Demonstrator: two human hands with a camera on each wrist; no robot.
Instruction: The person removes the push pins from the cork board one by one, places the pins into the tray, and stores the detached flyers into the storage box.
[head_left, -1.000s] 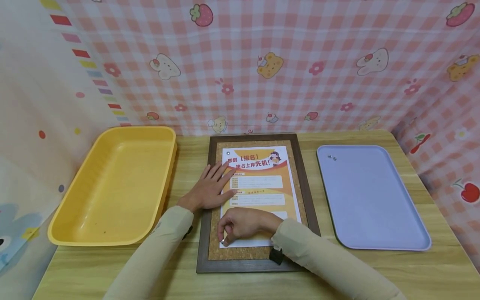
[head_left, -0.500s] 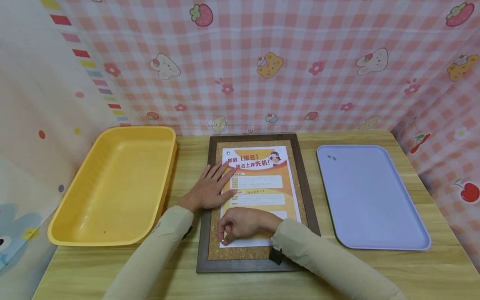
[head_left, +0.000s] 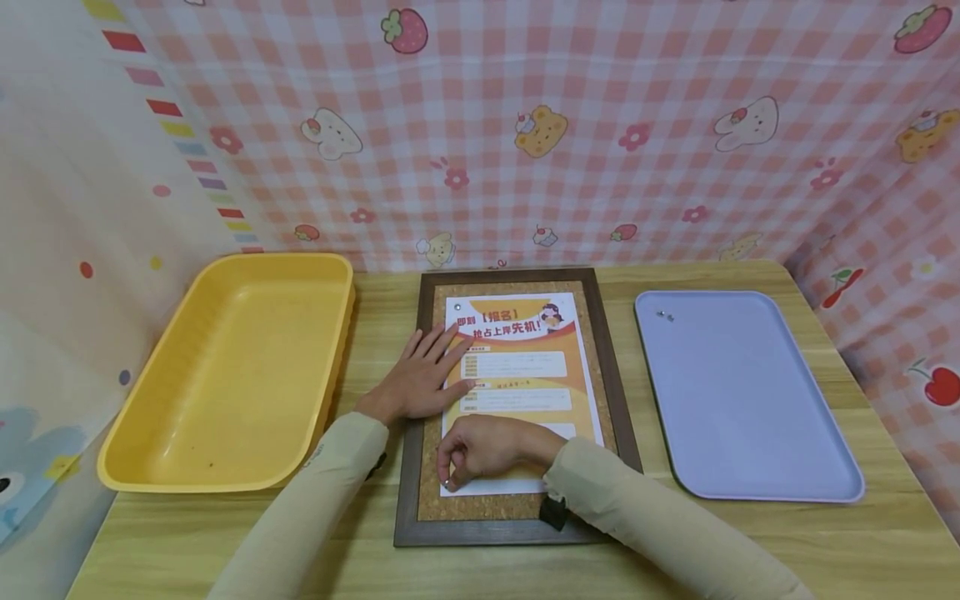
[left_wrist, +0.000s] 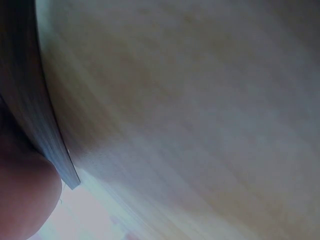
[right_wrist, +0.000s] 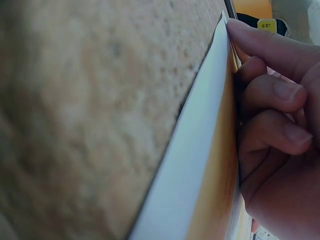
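Note:
A printed poster (head_left: 513,400) lies on a cork board (head_left: 510,508) with a dark wooden frame (head_left: 510,533). My left hand (head_left: 423,383) is spread flat over the poster's left side, fingers straight. At the lower left corner, my right hand (head_left: 487,450) pinches a small silver pushpin (head_left: 447,485) between thumb and finger, against the paper. In the right wrist view, the other fingers (right_wrist: 280,95) curl beside the poster's edge; the pin itself is not visible there. Another pushpin (head_left: 457,307) sits in the poster's upper left corner.
To the left stands a yellow plastic basin (head_left: 225,375). A lilac tray (head_left: 757,400) lies to the right, with small silver pins (head_left: 664,316) near its upper left corner. All rest on a wood-grain table (head_left: 375,550), backed by a pink checked cloth (head_left: 480,150).

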